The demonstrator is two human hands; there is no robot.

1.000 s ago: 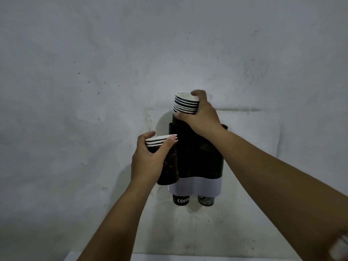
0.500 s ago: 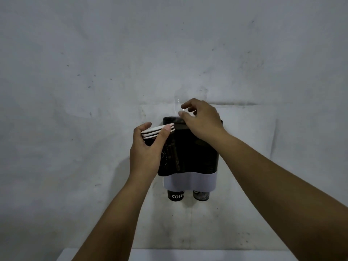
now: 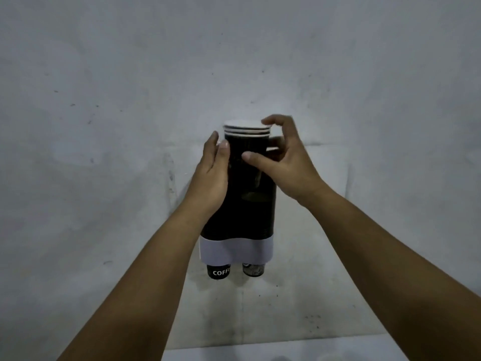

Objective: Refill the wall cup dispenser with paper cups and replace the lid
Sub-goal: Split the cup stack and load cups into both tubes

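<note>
A short stack of paper cups (image 3: 246, 130) stands upright with its white rims above the top of the dark cup dispenser (image 3: 250, 204) on the wall, its long axis vertical and in line with the tube below. The left hand (image 3: 212, 178) holds the stack's left side, fingers curled narrowly around it. The right hand (image 3: 289, 162) is the nearer to the rims, its fingers half open, one fingertip touching the top rim, thumb against the dark side; the push needed is probably straight down.
</note>
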